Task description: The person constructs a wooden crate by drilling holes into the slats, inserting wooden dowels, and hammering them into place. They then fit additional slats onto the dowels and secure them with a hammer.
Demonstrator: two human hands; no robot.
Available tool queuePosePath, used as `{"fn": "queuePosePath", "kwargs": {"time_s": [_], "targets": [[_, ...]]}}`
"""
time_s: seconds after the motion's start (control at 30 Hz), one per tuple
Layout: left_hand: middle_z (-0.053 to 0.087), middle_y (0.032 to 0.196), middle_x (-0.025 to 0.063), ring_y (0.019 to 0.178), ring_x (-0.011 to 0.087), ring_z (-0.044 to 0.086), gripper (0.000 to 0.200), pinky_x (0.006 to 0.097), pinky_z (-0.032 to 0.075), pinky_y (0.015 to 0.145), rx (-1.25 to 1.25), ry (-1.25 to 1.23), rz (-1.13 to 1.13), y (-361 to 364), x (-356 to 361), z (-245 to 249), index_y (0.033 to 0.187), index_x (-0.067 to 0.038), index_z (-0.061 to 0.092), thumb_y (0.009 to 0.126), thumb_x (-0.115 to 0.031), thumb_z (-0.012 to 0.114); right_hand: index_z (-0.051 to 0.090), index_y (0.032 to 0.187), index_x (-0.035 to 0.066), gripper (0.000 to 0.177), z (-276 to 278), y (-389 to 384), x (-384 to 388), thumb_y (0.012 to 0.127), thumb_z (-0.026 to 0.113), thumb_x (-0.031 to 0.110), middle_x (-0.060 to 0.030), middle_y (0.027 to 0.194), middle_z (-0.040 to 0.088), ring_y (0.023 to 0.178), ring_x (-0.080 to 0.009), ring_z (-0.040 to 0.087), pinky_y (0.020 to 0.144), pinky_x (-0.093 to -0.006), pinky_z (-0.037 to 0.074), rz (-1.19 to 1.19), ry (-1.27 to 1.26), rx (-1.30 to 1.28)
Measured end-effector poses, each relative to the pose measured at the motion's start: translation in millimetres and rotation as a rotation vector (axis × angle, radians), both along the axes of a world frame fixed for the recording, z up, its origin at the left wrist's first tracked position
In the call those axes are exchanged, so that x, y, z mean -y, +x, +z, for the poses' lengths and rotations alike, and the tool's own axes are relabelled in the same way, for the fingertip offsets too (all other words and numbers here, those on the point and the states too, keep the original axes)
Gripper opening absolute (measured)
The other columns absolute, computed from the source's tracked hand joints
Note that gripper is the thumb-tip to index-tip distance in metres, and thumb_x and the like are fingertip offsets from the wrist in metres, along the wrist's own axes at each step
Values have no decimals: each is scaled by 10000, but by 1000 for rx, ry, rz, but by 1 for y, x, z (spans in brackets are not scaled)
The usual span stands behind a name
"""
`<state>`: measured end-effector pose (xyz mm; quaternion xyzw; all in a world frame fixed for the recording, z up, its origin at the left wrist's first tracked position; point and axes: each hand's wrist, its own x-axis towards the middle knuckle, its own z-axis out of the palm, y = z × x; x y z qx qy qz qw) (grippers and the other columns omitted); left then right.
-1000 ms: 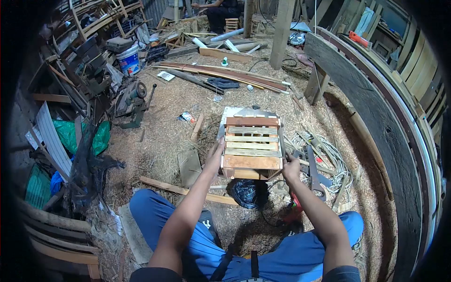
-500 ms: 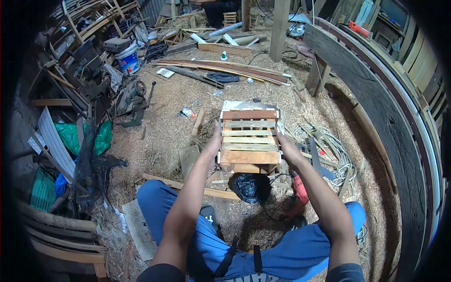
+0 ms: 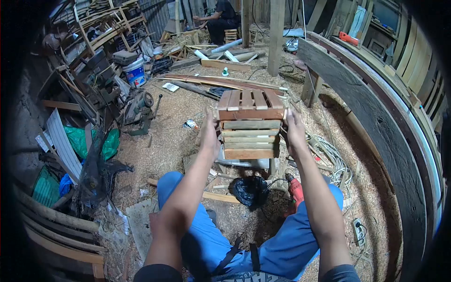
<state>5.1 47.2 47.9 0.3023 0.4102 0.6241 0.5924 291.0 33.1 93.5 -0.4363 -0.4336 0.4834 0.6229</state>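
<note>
Between my two hands is a small slatted wooden crate (image 3: 251,138), its reddish-brown slatted face tilted up and its paler slats facing me. My left hand (image 3: 210,131) presses on the crate's left side. On the opposite side, my right hand (image 3: 294,131) grips the upper right edge. The crate is held above a low stand (image 3: 246,163), whose top shows under it. A black plastic bag (image 3: 251,191) sits open on the floor just below, and a red power drill (image 3: 295,190) lies beside my right knee.
Wood shavings cover the floor. A coiled pale cable (image 3: 336,162) and a power strip (image 3: 359,232) lie to the right, near a long dark beam (image 3: 366,80). Long boards (image 3: 211,81) lie ahead. A paint bucket (image 3: 135,73) stands left; another person (image 3: 223,19) sits far back.
The crate has been raised and tipped, so its reddish slatted face now shows on top. Both hands moved up with it. My view has lifted, bringing more of the seated person into sight.
</note>
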Motion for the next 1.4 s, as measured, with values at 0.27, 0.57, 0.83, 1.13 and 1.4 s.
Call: {"fn": "queuePosePath", "kwargs": {"time_s": [0.27,0.57,0.83,1.13,1.4], "targets": [[486,1531,95,1400,258,478,692,484,381,1179,175,102,96,30,46,-19,1547,-103,425,1056,-586,492,659,1290,-3,501,-36,0,-4,1108,475,426,-115,1266,695,1161,-198,638,1047,-370,487,71,-51,-71],[385,1650,62,1512,250,357,675,458,254,1241,-22,-85,-46,22,30,-70,1612,-106,368,1064,-454,551,625,1014,1,312,-83,-15,-4,998,716,299,-108,956,734,862,-133,650,762,-308,524,-59,-134,155],[480,1584,122,1456,220,441,668,356,312,1200,-260,-34,-48,21,22,-57,1580,-23,410,1039,-343,635,636,1203,-20,505,-76,-19,-18,979,712,427,-189,1172,692,1054,-221,645,938,-345,498,-83,-285,235],[399,1637,113,1463,394,416,614,669,342,1132,-194,-228,-168,16,29,-35,1595,-194,426,1038,-385,601,673,1331,-21,569,-84,1,-29,1020,648,455,-126,1172,736,1056,-183,662,967,-327,497,177,-335,235],[454,1602,107,1441,366,457,563,716,383,1061,-309,-118,-219,11,19,-54,1592,-219,430,1056,-333,561,684,1316,-21,501,-68,9,-22,1025,653,385,-111,1114,750,1038,-184,678,901,-319,520,235,-372,245]]}}
